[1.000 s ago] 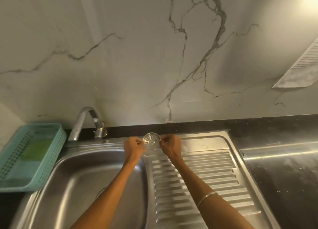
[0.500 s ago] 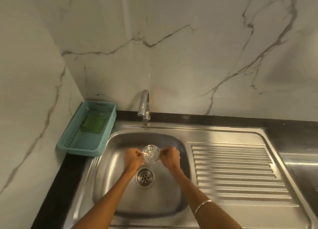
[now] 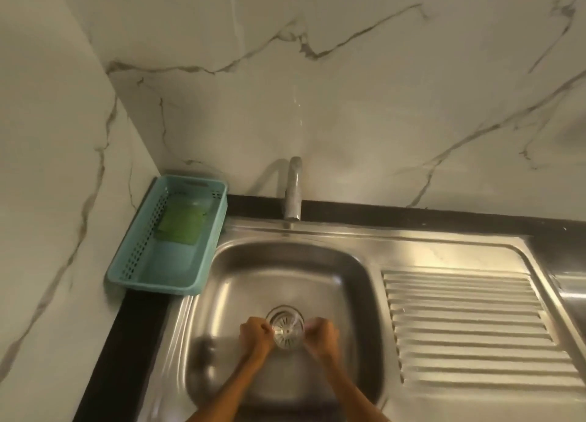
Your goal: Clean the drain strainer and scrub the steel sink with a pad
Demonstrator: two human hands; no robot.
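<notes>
- The drain strainer [image 3: 286, 332] is held between the two hands, low over the basin of the steel sink [image 3: 279, 282]. It overlaps the near edge of the drain opening [image 3: 283, 313], which shows just beyond it, toward the tap [image 3: 293, 193].
- The left hand [image 3: 255, 334] pinches the strainer's rim from the side nearer the teal basket [image 3: 172, 237]. Its fingers are curled in tight.
- The right hand [image 3: 320, 334] takes the opposite rim, on the side of the ribbed draining board [image 3: 469, 323]. It is blurred, so I'd only say it looks like a pinch.
- The strainer is round, with no long axis. Its slotted face tilts up toward the viewer, and both hands are equally near it.
- Whether it touches the drain, I cannot tell.
- The green pad [image 3: 182, 226] lies in the basket, well apart from the strainer, on the left hand's side. I'd guess that hand reaches for it.
</notes>
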